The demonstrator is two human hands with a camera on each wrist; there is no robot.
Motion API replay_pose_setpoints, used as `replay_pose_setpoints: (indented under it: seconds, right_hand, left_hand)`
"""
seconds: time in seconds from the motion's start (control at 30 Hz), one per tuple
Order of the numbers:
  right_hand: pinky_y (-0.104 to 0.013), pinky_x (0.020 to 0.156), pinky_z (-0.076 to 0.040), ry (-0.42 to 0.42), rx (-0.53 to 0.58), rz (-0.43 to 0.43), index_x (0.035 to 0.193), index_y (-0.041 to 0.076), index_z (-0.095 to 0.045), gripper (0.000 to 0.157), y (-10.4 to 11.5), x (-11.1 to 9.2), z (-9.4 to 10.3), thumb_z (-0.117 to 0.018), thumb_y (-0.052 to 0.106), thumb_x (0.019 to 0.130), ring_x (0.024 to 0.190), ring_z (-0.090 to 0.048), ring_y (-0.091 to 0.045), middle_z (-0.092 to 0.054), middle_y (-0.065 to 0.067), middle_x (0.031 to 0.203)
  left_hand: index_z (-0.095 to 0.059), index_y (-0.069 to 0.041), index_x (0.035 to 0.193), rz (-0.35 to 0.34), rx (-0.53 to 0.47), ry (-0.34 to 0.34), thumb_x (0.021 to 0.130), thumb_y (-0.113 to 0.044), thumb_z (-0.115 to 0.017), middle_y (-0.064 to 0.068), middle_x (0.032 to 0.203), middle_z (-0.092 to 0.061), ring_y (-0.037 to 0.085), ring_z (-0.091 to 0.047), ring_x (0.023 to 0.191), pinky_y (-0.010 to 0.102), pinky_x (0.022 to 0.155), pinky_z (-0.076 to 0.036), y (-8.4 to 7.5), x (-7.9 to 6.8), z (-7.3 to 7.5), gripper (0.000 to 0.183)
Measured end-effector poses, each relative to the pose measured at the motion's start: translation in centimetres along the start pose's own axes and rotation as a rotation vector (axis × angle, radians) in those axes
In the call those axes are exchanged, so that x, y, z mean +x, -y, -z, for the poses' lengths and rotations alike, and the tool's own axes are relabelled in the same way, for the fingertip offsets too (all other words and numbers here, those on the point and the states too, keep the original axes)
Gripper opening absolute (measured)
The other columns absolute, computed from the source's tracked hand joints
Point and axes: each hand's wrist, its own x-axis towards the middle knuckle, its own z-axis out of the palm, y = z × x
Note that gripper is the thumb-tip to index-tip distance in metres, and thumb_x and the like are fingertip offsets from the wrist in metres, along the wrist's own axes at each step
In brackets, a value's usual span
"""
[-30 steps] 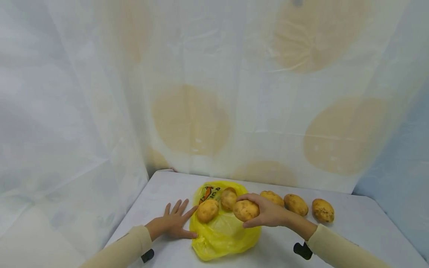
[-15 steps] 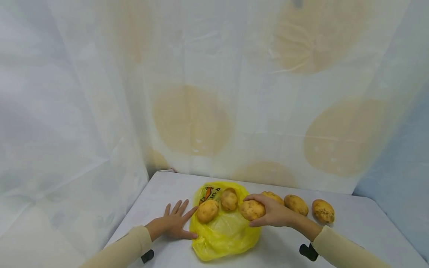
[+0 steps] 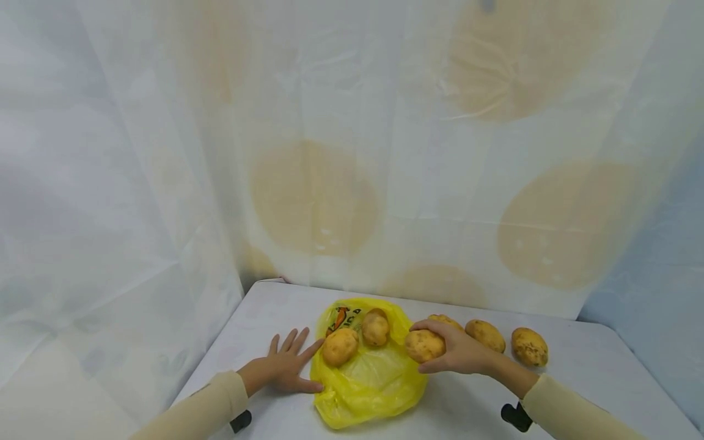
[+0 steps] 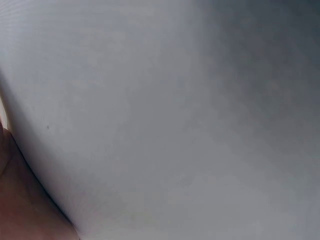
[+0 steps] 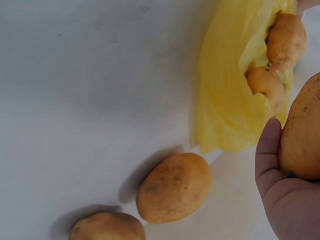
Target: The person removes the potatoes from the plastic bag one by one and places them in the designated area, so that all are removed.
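A yellow plastic bag point(image 3: 379, 391) with dark print lies flat on the white table. Two potatoes rest on it, one at the left point(image 3: 340, 347) and one farther back point(image 3: 376, 327). My left hand point(image 3: 286, 368) lies palm down with fingers spread, its index finger and thumb touching the bag's left edge. The left wrist view catches only a bit of skin over the white surface. Over the bag's right edge, my right hand point(image 3: 456, 351) grips a potato point(image 3: 425, 346) between thumb and fingers. The same potato point(image 5: 304, 135) shows at the right wrist view's right edge.
Right of the bag, three potatoes sit in a row on the table: one partly hidden behind my right hand point(image 3: 447, 321), a middle one point(image 3: 486, 335) and a far-right one point(image 3: 530, 347). Pale sheets point(image 3: 385, 183) hang behind and beside the table point(image 3: 594, 379).
My right hand has shifted a little rightward with the potato, from above the bag toward its right edge. My left hand and the other potatoes keep their places.
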Motion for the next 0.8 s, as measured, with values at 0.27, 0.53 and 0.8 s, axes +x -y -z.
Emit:
replay_pose_setpoints:
  seconds: [0.27, 0.53, 0.8]
  right_hand:
    - [-0.038, 0.08, -0.049, -0.027, 0.023, -0.056, 0.136, 0.013, -0.051, 0.067, -1.8, -0.7, 0.9, -0.084, 0.026, 0.079, 0.105, -0.055, -0.027, -0.048, -0.016, 0.142]
    - [-0.037, 0.077, -0.049, -0.035, 0.044, -0.103, 0.137, 0.013, -0.049, 0.07, -2.6, -1.4, 1.2, -0.085, 0.024, 0.078, 0.102, -0.056, -0.026, -0.05, -0.021, 0.139]
    - [-0.037, 0.077, -0.047, -0.108, -0.099, -0.185, 0.135, 0.016, -0.053, 0.074, -3.8, -1.9, 1.5, -0.087, 0.037, 0.073, 0.098, -0.055, -0.022, -0.059, -0.011, 0.121]
  left_hand:
    - [-0.014, -0.038, 0.158, -0.014, 0.006, -0.015, 0.07, -0.094, -0.044, 0.012, 0.168, -0.001, 0.042, -0.004, 0.153, 0.072, 0.115, 0.001, 0.1, 0.4, -0.2, 0.108]
    - [-0.014, -0.04, 0.158, -0.004, -0.004, -0.006, 0.068, -0.095, -0.044, 0.012, 0.168, -0.001, 0.042, -0.004, 0.153, 0.072, 0.114, 0.003, 0.4, 0.6, -0.5, 0.109]
    - [-0.015, -0.039, 0.158, -0.002, -0.012, -0.003, 0.069, -0.093, -0.046, 0.012, 0.168, -0.001, 0.042, -0.004, 0.153, 0.072, 0.114, 0.003, 0.2, 0.3, -0.3, 0.109]
